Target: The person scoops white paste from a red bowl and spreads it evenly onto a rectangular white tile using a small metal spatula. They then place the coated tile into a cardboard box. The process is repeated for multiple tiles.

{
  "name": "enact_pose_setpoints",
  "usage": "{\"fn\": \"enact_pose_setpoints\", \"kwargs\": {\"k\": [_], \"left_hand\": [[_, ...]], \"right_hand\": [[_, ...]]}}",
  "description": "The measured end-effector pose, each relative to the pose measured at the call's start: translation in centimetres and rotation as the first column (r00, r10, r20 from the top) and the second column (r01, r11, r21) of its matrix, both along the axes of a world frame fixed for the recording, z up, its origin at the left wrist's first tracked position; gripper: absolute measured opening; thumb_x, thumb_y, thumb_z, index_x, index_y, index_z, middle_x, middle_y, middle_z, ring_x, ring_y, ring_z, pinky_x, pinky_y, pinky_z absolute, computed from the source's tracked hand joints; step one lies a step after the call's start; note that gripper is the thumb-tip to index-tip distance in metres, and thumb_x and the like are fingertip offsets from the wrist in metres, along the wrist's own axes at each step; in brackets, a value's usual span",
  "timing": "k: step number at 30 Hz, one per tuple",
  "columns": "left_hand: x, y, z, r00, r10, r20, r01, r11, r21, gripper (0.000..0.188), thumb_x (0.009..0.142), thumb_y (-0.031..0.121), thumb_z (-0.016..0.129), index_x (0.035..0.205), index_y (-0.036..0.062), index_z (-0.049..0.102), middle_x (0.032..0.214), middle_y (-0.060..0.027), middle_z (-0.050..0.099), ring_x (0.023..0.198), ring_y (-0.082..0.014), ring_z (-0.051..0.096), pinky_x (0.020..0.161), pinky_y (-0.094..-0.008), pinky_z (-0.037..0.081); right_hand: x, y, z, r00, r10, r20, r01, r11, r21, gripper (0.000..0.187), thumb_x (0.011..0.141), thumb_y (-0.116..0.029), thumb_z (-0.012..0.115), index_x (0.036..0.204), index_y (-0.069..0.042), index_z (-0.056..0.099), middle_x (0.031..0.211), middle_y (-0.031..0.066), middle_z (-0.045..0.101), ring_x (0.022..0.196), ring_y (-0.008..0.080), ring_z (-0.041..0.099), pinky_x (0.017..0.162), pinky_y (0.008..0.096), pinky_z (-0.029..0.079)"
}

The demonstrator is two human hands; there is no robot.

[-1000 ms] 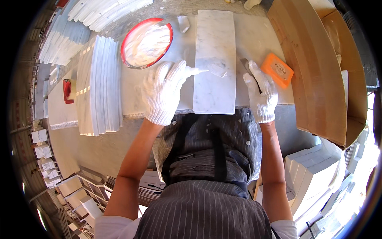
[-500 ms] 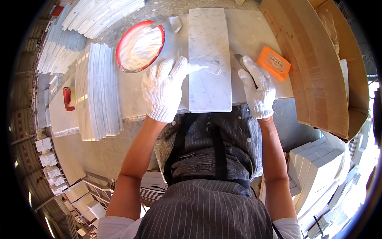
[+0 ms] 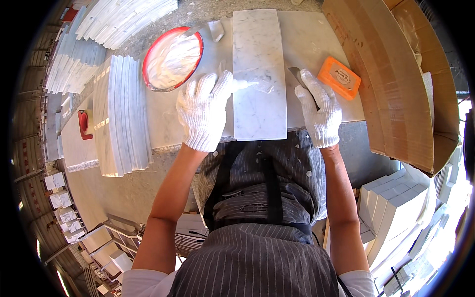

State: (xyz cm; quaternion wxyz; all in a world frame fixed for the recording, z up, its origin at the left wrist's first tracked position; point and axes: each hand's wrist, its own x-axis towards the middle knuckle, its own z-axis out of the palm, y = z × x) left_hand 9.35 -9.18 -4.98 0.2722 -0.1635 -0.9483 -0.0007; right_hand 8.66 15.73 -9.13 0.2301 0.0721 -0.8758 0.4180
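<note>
A long white marble slab (image 3: 260,44) with grey veins lies in front of me, its near end at the table's front edge. My left hand (image 3: 202,114), in a white knit glove, is left of the slab with its fingers bent. A crumpled, translucent whitish piece (image 3: 252,86) reaches from its fingertips over the slab; exactly what it is I cannot tell. On the slab's right, my gloved right hand (image 3: 322,111) is closed round a putty knife (image 3: 295,74), blade pointing away from me. A red-rimmed bowl (image 3: 200,59) of white paste stands beyond my left hand.
An orange hand pad (image 3: 339,78) lies beyond my right hand, beside a large cardboard box (image 3: 381,74). Stacked marble strips (image 3: 123,114) stand at the left, near a red tape dispenser (image 3: 84,124). A small white chunk (image 3: 216,30) lies beside the bowl. White blocks (image 3: 391,208) are stacked at the lower right.
Hardly anything differs. The view has shifted very slightly; both hands keep their places beside the slab.
</note>
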Motion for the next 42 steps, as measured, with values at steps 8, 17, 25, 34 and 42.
{"fn": "enact_pose_setpoints", "kwargs": {"k": [8,17,25,34,42], "left_hand": [[-0.1,-0.1,-0.3,1.0,0.003,-0.012,-0.002,0.998,0.064,0.031,0.078,0.02,0.073,0.109,0.0193,0.07,0.095,-0.0012,0.06,0.086,-0.0227,0.057,0.07,-0.0378,0.049],[-0.3,0.5,-0.2,0.998,-0.025,-0.05,0.028,0.998,0.051,0.032,0.076,0.02,0.072,0.108,0.0191,0.069,0.093,0.0003,0.059,0.081,-0.0201,0.057,0.066,-0.0353,0.05],[0.2,0.7,0.1,0.997,0.018,0.07,-0.02,0.999,0.025,0.035,0.077,0.017,0.073,0.112,0.0162,0.071,0.1,-0.0035,0.063,0.091,-0.026,0.057,0.08,-0.0399,0.048],[0.1,0.9,0.1,0.998,0.029,0.051,-0.03,0.999,0.026,0.037,0.074,0.015,0.074,0.111,0.019,0.072,0.099,-0.002,0.064,0.091,-0.0257,0.057,0.077,-0.0399,0.049],[0.1,0.8,-0.1,0.998,0.028,0.048,-0.031,0.998,0.061,0.037,0.074,0.015,0.075,0.111,0.0182,0.072,0.1,-0.0035,0.065,0.091,-0.0268,0.059,0.076,-0.0406,0.05]], "right_hand": [[-0.1,0.0,0.0,0.999,0.012,-0.052,-0.011,1.0,0.023,0.029,0.084,-0.014,0.076,0.112,-0.008,0.073,0.104,0.0109,0.073,0.093,0.0278,0.069,0.082,0.0347,0.056],[0.0,-0.1,0.1,1.0,0.008,-0.019,-0.008,1.0,-0.006,0.029,0.084,-0.013,0.076,0.113,-0.008,0.073,0.106,0.0113,0.073,0.094,0.0279,0.069,0.082,0.0346,0.056],[0.0,-0.1,0.2,1.0,0.007,0.013,-0.006,1.0,-0.021,0.029,0.085,-0.014,0.075,0.113,-0.009,0.073,0.109,0.0113,0.073,0.097,0.0277,0.069,0.086,0.0346,0.055],[0.1,-0.1,0.4,0.998,0.003,0.071,0.001,0.998,-0.056,0.03,0.086,-0.014,0.074,0.115,-0.01,0.072,0.11,0.0115,0.072,0.098,0.0282,0.068,0.086,0.0347,0.055],[-0.1,-0.1,0.7,0.999,0.01,0.045,-0.01,1.0,0.004,0.03,0.086,-0.013,0.073,0.115,-0.008,0.072,0.111,0.0116,0.072,0.101,0.0286,0.068,0.088,0.0349,0.055]]}}
